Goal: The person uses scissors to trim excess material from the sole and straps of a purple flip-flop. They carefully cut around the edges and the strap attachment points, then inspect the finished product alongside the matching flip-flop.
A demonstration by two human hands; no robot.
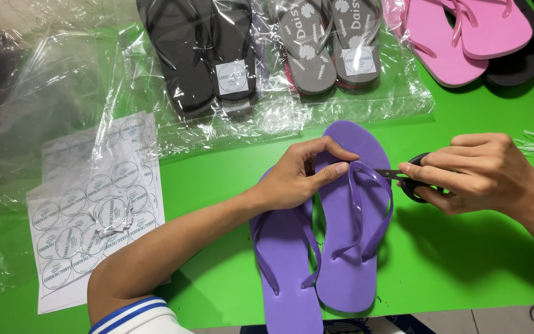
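Purple flip-flops [341, 247] lie on a green tabletop [465, 260]; the left hand [301, 176] pinches a strap [366, 176] while right-hand [477, 173] fingers grip black scissors [410, 179].

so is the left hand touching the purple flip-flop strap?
Touching. In the head view, the left hand pinches the strap of the upper purple flip-flop near its toe post; no gap is visible.

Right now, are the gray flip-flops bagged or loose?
Bagged: the gray flip-flops lie inside a clear plastic bag with a round sticker on it.
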